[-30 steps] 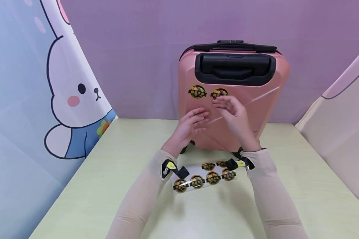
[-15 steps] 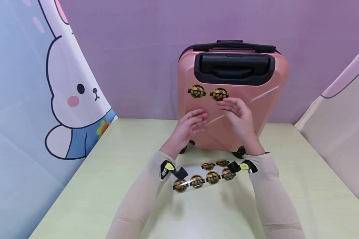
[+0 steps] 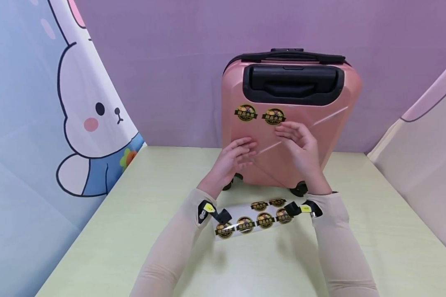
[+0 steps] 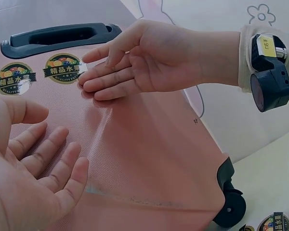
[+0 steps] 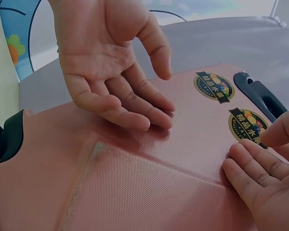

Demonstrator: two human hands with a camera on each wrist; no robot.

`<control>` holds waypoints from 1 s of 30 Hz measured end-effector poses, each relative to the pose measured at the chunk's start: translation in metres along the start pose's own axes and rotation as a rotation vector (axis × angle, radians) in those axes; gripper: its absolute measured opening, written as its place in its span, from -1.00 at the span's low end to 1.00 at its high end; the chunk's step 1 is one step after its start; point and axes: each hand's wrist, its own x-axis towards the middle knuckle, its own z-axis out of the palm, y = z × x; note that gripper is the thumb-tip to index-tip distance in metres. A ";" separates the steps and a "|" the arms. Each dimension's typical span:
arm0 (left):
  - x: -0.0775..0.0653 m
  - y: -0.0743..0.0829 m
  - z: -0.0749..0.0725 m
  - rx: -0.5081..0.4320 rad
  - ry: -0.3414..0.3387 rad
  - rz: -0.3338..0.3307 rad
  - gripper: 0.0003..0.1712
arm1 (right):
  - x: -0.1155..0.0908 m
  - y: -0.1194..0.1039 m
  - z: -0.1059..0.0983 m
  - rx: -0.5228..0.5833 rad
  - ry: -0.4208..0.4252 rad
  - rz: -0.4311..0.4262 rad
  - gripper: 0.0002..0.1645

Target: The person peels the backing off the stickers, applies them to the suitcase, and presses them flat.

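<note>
Right sticker (image 3: pixel 274 116), up on the pink suitcase (image 3: pixel 269 165), long axis nine-to-three, sits at half past ten from the nearer right hand (image 3: pixel 301 144) and half past one from the left hand (image 3: pixel 235 157), both empty, fingers loosely extended!

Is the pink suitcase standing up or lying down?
Standing up: the pink suitcase has its wheels on the table and its black carry handle on top.
</note>
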 end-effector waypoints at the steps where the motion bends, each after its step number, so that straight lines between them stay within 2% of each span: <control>1: 0.000 0.000 -0.001 -0.004 -0.001 0.002 -0.53 | 0.000 0.000 0.000 0.006 0.000 0.002 -0.68; 5: -0.001 0.000 -0.003 -0.026 0.006 0.003 -0.55 | -0.001 0.000 -0.001 0.006 -0.005 0.020 -0.66; 12: -0.006 -0.002 -0.009 -0.054 0.013 -0.028 -0.56 | -0.011 -0.002 -0.002 -0.061 -0.047 0.074 -0.60; 16: -0.010 -0.005 -0.014 -0.038 0.015 -0.057 -0.55 | -0.020 0.000 -0.004 -0.085 -0.077 0.095 -0.59; 23: -0.017 -0.010 -0.022 0.005 0.019 -0.070 -0.50 | -0.032 0.009 -0.005 -0.110 -0.099 0.100 -0.59; 30: -0.022 -0.021 -0.030 0.033 0.028 -0.094 -0.52 | -0.047 0.020 -0.007 -0.133 -0.117 0.132 -0.56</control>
